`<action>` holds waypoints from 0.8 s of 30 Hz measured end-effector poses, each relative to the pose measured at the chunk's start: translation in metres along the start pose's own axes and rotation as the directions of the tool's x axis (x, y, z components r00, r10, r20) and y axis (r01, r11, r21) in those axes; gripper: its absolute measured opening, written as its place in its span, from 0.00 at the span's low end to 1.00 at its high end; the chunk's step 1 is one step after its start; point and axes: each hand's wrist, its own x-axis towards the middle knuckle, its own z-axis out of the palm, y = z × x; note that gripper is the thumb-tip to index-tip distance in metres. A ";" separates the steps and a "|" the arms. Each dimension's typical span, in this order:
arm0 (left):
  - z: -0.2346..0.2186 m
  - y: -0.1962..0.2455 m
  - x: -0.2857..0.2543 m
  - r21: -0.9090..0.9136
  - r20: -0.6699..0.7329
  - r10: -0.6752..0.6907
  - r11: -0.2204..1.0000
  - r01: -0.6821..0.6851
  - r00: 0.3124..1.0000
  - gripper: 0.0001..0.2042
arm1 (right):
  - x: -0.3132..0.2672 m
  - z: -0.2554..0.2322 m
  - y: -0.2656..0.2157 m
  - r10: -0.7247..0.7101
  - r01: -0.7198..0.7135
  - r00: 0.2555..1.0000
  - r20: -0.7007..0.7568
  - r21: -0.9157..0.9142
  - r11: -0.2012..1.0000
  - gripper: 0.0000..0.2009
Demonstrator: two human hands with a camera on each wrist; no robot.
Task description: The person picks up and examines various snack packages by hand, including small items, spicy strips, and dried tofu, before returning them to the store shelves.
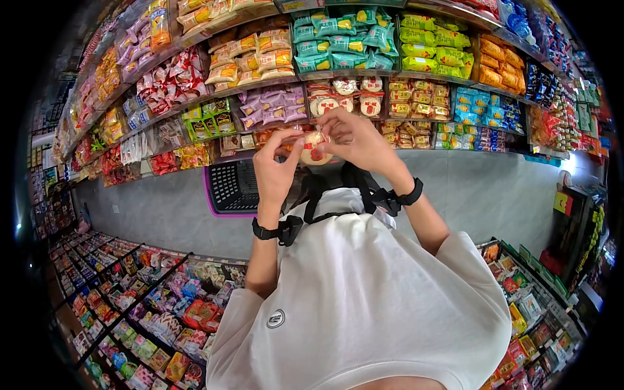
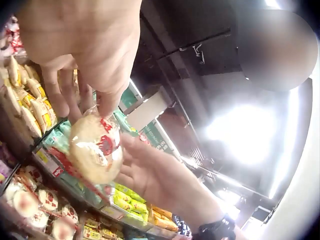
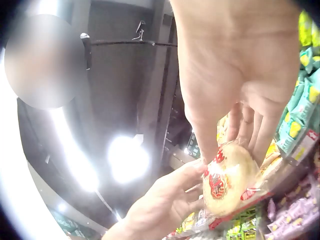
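Observation:
A round, pale item in clear wrapping with red print (image 1: 316, 151) is held between both hands in front of the shelves. The left hand (image 1: 278, 162) pinches the wrapper at its left side; the right hand (image 1: 361, 144) grips it from the right. In the left wrist view the packet (image 2: 96, 148) hangs below the left hand's (image 2: 85, 45) fingertips, with the right hand (image 2: 155, 175) behind its edge. The right wrist view shows the packet (image 3: 227, 179) under the right hand (image 3: 240, 75), the left hand (image 3: 162, 200) touching its other side.
Similar round packets (image 1: 370, 106) lie in a shelf bin just beyond the hands. Tiered shelves hold teal packets (image 1: 335, 44), green packets (image 1: 432, 45) and purple packets (image 1: 273, 107). A dark basket with a purple rim (image 1: 209, 192) stands on the grey floor (image 1: 162, 214); more goods lie behind the person.

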 end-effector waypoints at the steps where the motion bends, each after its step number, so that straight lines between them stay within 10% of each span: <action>1: -0.001 -0.003 0.000 -0.005 0.050 -0.047 0.999 0.048 0.998 0.10 | 0.000 -0.002 0.000 -0.011 0.017 0.999 0.042 -0.159 0.987 0.13; 14: 0.035 -0.071 0.021 0.218 0.400 -0.342 0.937 0.274 0.850 0.13 | 0.012 -0.028 0.105 0.026 -0.007 0.999 0.048 -0.350 0.937 0.07; 24: 0.074 -0.108 0.022 0.319 0.290 -0.163 0.945 0.065 0.943 0.19 | 0.032 -0.079 0.169 0.023 -0.136 0.977 -0.212 -0.539 0.831 0.07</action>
